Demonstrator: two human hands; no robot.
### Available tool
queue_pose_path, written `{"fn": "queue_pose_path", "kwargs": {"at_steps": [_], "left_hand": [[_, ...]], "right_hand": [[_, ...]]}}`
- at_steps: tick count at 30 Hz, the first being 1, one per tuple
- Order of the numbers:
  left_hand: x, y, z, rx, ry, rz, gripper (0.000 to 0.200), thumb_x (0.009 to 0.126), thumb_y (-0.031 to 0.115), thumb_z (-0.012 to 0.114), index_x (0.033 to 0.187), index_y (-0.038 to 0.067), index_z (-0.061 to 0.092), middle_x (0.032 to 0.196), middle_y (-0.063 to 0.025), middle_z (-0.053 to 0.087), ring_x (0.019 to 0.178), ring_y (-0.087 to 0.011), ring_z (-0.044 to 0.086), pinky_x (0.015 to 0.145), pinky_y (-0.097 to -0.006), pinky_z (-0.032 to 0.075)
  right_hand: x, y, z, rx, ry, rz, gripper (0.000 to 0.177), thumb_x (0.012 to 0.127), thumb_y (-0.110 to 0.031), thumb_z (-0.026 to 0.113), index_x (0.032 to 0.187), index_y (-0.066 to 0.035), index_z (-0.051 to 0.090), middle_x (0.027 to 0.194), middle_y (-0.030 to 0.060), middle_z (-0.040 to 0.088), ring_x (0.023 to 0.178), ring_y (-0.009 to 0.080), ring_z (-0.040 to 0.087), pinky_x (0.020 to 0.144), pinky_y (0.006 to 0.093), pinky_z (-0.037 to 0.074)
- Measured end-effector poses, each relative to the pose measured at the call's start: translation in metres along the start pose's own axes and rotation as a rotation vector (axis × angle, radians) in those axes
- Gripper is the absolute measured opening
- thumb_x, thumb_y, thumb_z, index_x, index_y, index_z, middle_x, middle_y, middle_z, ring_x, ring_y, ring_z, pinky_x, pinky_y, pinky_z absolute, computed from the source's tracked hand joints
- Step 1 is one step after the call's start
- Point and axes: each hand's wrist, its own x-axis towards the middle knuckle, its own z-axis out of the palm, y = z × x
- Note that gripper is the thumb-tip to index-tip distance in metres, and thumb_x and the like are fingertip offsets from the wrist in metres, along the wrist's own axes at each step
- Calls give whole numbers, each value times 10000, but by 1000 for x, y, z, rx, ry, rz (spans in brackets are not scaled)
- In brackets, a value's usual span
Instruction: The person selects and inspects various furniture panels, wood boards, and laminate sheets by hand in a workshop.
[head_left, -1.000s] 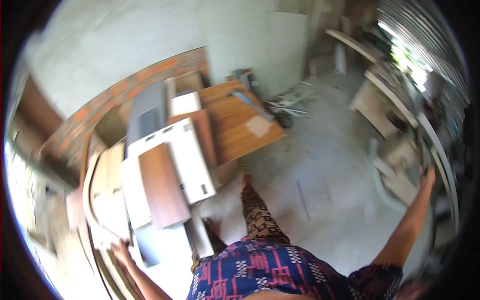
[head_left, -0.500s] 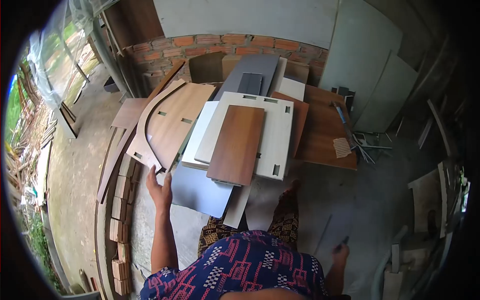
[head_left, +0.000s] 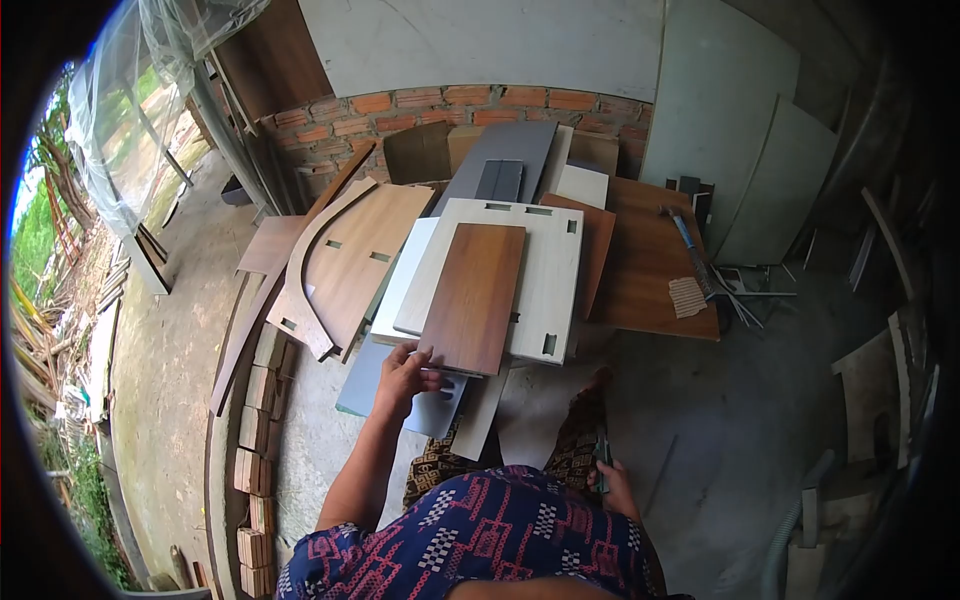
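Note:
My left hand is at the near left corner of a reddish-brown wooden board, its fingers apart. That board lies on a pale panel with rectangular slots, on top of a stack. Low on the right, my right hand is closed around a dark, slim tool, too small to identify. To the left of the stack rests a curved wooden strip on a light wood panel with slots. A bluish sheet shows below the stack.
On the right, a large brown board bears a hammer and a small ribbed piece. Bricks line the left side. Thin metal pieces and a hose are at the right.
My left hand has moved right, from the curved strip to the reddish-brown board's corner. My right hand has come inward and up with the dark tool. The view has shifted slightly.

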Motion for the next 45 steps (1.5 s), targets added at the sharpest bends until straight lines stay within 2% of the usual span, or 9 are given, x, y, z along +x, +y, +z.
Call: {"fn": "queue_pose_path", "kwargs": {"at_steps": [7,13,20,28,33,37,40,41,45], "left_hand": [[14,2,-5,38,-40,-113,371,818,268,634,1013,-33,543,825,-120,604,564,-177,600,497,-277,519],[13,-3,-4,-216,-14,-110,239,817,201,633,911,6,530,786,-96,601,570,-224,623,483,-283,532],[14,-16,-7,-490,58,-91,287,818,137,612,1038,36,459,960,-96,603,807,-200,605,506,-331,534],[18,-23,-23,-606,-91,-5,178,787,162,625,917,86,528,921,-47,600,801,-164,576,503,-324,472],[20,-12,-54,-645,-92,91,221,722,209,666,905,120,580,846,-2,600,731,-139,577,497,-276,425],[32,28,-102,-522,-55,270,229,723,239,666,904,128,582,833,21,603,735,-122,577,493,-270,406],[47,56,-133,-584,49,226,202,734,236,659,891,126,592,841,12,608,785,-144,584,542,-299,443],[55,62,-131,-609,191,260,168,761,211,612,878,94,587,816,-11,582,659,-144,538,515,-307,413],[105,48,-180,-421,236,244,147,767,208,616,869,105,594,781,-13,582,602,-137,522,504,-299,430]], "right_hand": [[6,11,2,-90,23,-50,118,837,-118,560,916,-57,497,659,50,559,544,162,557,495,290,452],[12,13,-3,-117,29,-17,112,831,-106,567,896,-49,495,651,54,552,532,166,546,489,300,447],[4,4,7,-80,68,-5,113,816,-91,571,880,-30,502,643,68,544,521,174,533,491,309,450],[3,0,13,-167,75,-2,91,813,-72,562,871,-20,517,640,70,545,527,176,531,501,306,452],[-1,-5,18,-182,131,46,68,813,-57,559,853,-12,527,639,70,550,546,179,535,525,306,448],[8,-2,13,-233,107,55,109,823,-82,561,889,-47,482,607,68,536,483,190,542,411,307,431],[16,2,8,-276,93,66,115,820,-83,565,887,-51,478,605,70,533,481,193,543,403,308,432],[18,0,10,-290,105,76,116,818,-81,567,884,-50,477,604,71,532,482,193,543,406,308,433],[11,-7,20,-306,129,90,122,812,-73,568,877,-38,471,604,73,533,488,198,546,420,317,441]]}}
